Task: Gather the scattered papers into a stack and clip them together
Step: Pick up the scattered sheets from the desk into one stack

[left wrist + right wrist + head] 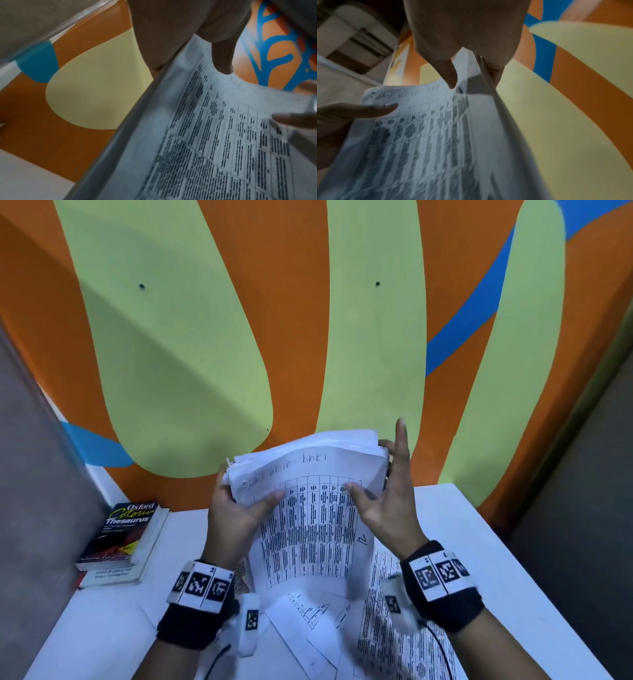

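Observation:
I hold a thick stack of papers (315, 525) upright above the white table (513, 542), its top sheet a printed grid with handwriting along the top. My left hand (239, 508) grips the stack's left edge, thumb on the front and fingers behind. My right hand (383, 508) pinches the right edge, thumb on the front sheet, with one finger pointing straight up. The left wrist view shows the stack (214, 135) under my left thumb. In the right wrist view the stack (428, 135) sits between thumb and fingers. No clip is plainly visible.
Loose printed sheets (342, 628) lie scattered on the table under the stack, and more text pages (404, 628) lie to the right. Two books (126, 539) are stacked at the table's left edge. An orange, green and blue wall (308, 337) stands close behind.

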`<state>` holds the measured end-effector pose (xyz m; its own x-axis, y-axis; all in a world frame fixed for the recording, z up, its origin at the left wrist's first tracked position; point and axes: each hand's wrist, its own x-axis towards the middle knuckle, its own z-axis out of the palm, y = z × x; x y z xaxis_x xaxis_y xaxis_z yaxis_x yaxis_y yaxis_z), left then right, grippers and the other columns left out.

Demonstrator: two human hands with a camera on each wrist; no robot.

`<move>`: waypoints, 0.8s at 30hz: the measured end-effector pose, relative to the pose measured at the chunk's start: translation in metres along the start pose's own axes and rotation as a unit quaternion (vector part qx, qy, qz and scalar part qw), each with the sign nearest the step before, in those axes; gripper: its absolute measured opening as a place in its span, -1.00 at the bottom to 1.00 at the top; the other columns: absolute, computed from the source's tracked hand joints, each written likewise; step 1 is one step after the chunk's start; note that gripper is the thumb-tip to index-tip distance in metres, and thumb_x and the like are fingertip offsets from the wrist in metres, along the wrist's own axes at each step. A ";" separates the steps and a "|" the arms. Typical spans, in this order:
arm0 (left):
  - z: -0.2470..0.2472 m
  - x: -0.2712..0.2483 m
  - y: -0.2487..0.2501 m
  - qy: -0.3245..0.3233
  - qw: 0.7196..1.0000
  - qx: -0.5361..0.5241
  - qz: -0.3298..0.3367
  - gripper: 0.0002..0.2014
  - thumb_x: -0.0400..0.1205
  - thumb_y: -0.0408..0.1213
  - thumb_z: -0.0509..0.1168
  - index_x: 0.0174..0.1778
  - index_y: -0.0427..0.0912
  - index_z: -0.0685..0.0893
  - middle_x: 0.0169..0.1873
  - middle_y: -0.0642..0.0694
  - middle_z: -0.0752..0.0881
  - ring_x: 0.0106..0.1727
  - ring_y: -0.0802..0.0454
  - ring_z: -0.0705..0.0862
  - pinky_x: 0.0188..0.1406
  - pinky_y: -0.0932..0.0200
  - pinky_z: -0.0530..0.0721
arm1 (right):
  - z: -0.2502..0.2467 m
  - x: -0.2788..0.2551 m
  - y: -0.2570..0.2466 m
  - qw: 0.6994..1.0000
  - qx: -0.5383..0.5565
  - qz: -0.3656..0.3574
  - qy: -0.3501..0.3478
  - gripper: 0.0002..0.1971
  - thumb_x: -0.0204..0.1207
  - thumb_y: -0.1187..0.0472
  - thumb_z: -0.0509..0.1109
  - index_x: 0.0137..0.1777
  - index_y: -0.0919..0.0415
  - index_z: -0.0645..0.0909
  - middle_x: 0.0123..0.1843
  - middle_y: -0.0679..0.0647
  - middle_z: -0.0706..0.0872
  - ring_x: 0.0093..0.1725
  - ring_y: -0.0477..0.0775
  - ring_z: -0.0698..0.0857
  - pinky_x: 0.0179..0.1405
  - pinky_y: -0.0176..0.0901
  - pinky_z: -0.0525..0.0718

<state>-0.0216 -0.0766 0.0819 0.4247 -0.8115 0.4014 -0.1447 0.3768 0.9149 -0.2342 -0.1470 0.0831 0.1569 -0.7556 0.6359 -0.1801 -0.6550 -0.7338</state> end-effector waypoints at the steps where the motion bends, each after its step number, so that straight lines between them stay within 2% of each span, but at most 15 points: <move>1: -0.001 -0.002 -0.002 -0.004 1.000 0.000 -0.003 -0.44 0.32 -0.52 0.53 0.10 0.06 0.52 0.00 0.08 0.72 -0.05 0.33 0.74 -0.16 0.41 0.70 | -0.004 0.006 -0.001 0.998 -0.059 -0.027 -0.015 0.05 0.41 0.34 0.55 0.66 -0.13 -0.13 0.32 0.00 0.38 0.13 -0.34 0.50 -0.12 -0.51 0.66; 2: -0.001 -0.004 -0.003 -0.005 1.000 0.003 -0.005 -0.42 0.30 -0.52 0.54 0.08 0.11 0.50 0.01 0.10 0.70 -0.05 0.37 0.73 -0.15 0.42 0.70 | -0.007 0.012 -0.003 0.992 -0.111 -0.043 -0.038 0.04 0.40 0.29 0.56 0.67 -0.12 -0.10 0.27 -0.01 0.38 0.02 -0.27 0.53 -0.16 -0.49 0.64; 4: -0.002 -0.007 -0.006 -0.009 1.000 0.009 -0.007 -0.40 0.29 -0.52 0.55 0.07 0.14 0.49 0.03 0.10 0.70 -0.02 0.37 0.72 -0.09 0.40 0.71 | -0.011 0.019 -0.005 0.984 -0.155 -0.046 -0.073 -0.08 0.40 0.26 0.56 0.65 -0.07 0.10 0.25 0.06 0.42 -0.10 -0.08 0.56 -0.16 -0.63 0.51; 6: -0.006 -0.008 -0.009 -0.010 1.000 0.009 -0.014 -0.40 0.27 -0.45 0.57 0.10 0.11 0.50 0.03 0.06 0.72 0.05 0.28 0.73 -0.03 0.31 0.74 | -0.014 0.021 -0.008 0.988 -0.138 -0.030 -0.061 -0.24 0.38 0.32 0.56 0.55 0.10 0.31 0.28 0.13 0.48 0.04 -0.04 0.56 -0.12 -0.80 0.41; 7: -0.007 -0.008 -0.011 -0.015 1.000 0.006 -0.018 -0.39 0.26 -0.38 0.60 0.15 0.08 0.51 0.05 0.02 0.73 0.07 0.22 0.73 -0.02 0.27 0.74 | -0.015 0.019 -0.009 0.992 -0.115 -0.010 -0.040 -0.30 0.37 0.35 0.57 0.48 0.16 0.36 0.27 0.14 0.52 0.10 -0.02 0.55 -0.13 -0.82 0.40; 8: -0.009 -0.008 -0.014 -0.019 1.000 0.005 -0.022 -0.35 0.24 -0.29 0.64 0.21 0.01 0.53 0.07 -0.02 0.74 0.09 0.17 0.74 0.00 0.23 0.75 | -0.015 0.016 -0.008 0.996 -0.081 0.022 -0.020 -0.32 0.36 0.35 0.58 0.44 0.17 0.36 0.21 0.11 0.55 0.09 0.01 0.56 -0.12 -0.77 0.44; 10: -0.010 -0.011 -0.022 -0.015 0.999 0.011 -0.043 -0.30 0.24 -0.21 0.65 0.29 -0.15 0.56 0.11 -0.05 0.77 0.12 0.10 0.75 0.04 0.14 0.74 | -0.013 0.006 0.000 0.994 0.040 0.099 0.004 -0.27 0.37 0.35 0.58 0.45 0.06 0.27 0.10 0.04 0.60 0.02 0.07 0.65 -0.01 -0.47 0.62; 12: -0.009 -0.014 -0.029 0.007 0.997 0.029 -0.069 -0.49 0.29 -0.26 0.60 0.15 -0.19 0.66 -0.07 0.05 0.83 0.00 0.08 0.79 -0.05 0.17 0.76 | -0.007 -0.007 0.012 0.974 0.155 0.167 -0.004 -0.25 0.44 0.39 0.51 0.49 -0.01 0.18 0.24 0.01 0.63 0.15 -0.14 0.71 0.16 -0.25 0.70; 14: -0.005 -0.016 -0.028 0.033 0.995 0.052 -0.075 -0.78 0.35 -0.28 0.54 -0.13 -0.14 0.72 -0.38 0.23 0.81 -0.25 0.18 0.78 -0.32 0.36 0.71 | 0.001 -0.018 0.018 0.972 0.134 0.188 -0.038 -0.45 0.56 0.39 0.37 0.47 0.12 0.24 0.32 0.01 0.61 0.21 -0.28 0.66 0.31 -0.08 0.65; 15: -0.002 -0.016 -0.025 0.041 0.995 0.059 -0.066 -0.85 0.38 -0.29 0.53 -0.22 -0.09 0.70 -0.47 0.23 0.78 -0.35 0.27 0.74 -0.42 0.43 0.63 | 0.005 -0.020 0.018 0.977 0.102 0.181 -0.046 -0.57 0.61 0.36 0.31 0.43 0.17 0.29 0.32 0.01 0.61 0.22 -0.30 0.63 0.35 -0.04 0.60; 17: 0.002 -0.014 -0.015 0.058 0.995 0.056 -0.053 -0.87 0.44 -0.29 0.50 -0.29 -0.08 0.64 -0.46 0.13 0.73 -0.42 0.29 0.69 -0.52 0.51 0.55 | 0.011 -0.017 0.013 0.983 0.088 0.153 -0.042 -0.70 0.66 0.35 0.23 0.35 0.15 0.35 0.26 -0.06 0.62 0.19 -0.32 0.61 0.23 -0.20 0.59; 19: 0.001 -0.009 -0.005 0.071 0.996 0.044 -0.043 -0.85 0.45 -0.29 0.49 -0.18 -0.13 0.63 -0.35 0.10 0.70 -0.36 0.23 0.67 -0.52 0.53 0.55 | 0.009 -0.006 0.005 0.985 0.115 0.129 -0.022 -0.67 0.65 0.39 0.22 0.37 0.15 0.32 0.22 -0.08 0.60 0.14 -0.33 0.62 0.08 -0.34 0.58; 21: -0.005 -0.004 -0.004 0.056 0.998 0.026 -0.015 -0.70 0.41 -0.32 0.51 0.01 -0.04 0.62 -0.22 0.16 0.75 -0.25 0.23 0.74 -0.38 0.51 0.63 | 0.005 0.000 0.004 0.983 0.130 0.128 -0.022 -0.51 0.62 0.36 0.30 0.48 0.17 0.23 0.29 -0.02 0.58 0.20 -0.31 0.62 0.12 -0.36 0.62; 22: -0.008 -0.004 -0.007 0.043 0.999 0.020 -0.011 -0.61 0.39 -0.34 0.52 0.08 0.01 0.60 -0.14 0.15 0.76 -0.16 0.27 0.76 -0.29 0.45 0.68 | 0.003 -0.001 0.007 0.982 0.122 0.139 -0.036 -0.42 0.59 0.32 0.36 0.52 0.13 0.18 0.34 0.00 0.57 0.26 -0.29 0.61 0.19 -0.32 0.63; 24: -0.012 -0.006 -0.017 0.032 0.999 0.024 -0.026 -0.52 0.35 -0.37 0.55 0.16 -0.03 0.61 -0.05 0.14 0.77 -0.04 0.30 0.75 -0.17 0.41 0.71 | 0.003 -0.009 0.017 0.977 0.092 0.179 -0.071 -0.32 0.55 0.26 0.42 0.56 0.05 0.13 0.38 0.02 0.57 0.35 -0.14 0.58 0.31 -0.14 0.60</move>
<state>-0.0106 -0.0730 0.0630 0.4880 -0.7989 0.3515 -0.1637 0.3119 0.9359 -0.2354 -0.1516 0.0643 0.2506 -0.9204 0.3001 -0.0730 -0.3271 -0.9422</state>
